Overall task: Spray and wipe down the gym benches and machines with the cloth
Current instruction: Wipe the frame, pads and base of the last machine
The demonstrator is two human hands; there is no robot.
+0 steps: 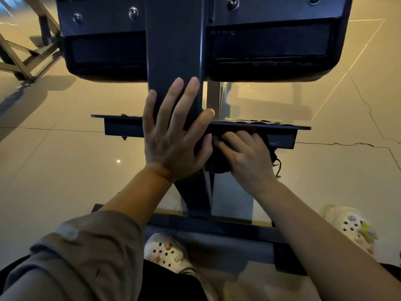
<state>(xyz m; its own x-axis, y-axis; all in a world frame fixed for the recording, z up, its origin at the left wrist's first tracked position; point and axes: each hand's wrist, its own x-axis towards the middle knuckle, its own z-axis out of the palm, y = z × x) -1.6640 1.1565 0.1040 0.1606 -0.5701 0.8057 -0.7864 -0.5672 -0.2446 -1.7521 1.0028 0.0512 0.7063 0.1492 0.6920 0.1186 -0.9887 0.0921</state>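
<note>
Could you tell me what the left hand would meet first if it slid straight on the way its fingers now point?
The left hand lies flat on the dark upright post, fingers pointing up along it. Sliding on, it would probably meet the bench pad's underside where the post joins it, though depth is unclear.

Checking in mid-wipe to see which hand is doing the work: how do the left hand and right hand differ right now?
The left hand lies flat with fingers spread straight on the dark upright post, holding nothing; the right hand has fingers curled round the dark cloth. The left hand sits higher, on the post; the right hand is lower, pressing the cloth against the horizontal bracket. Both touch the machine frame, and both forearms are bare.
</note>
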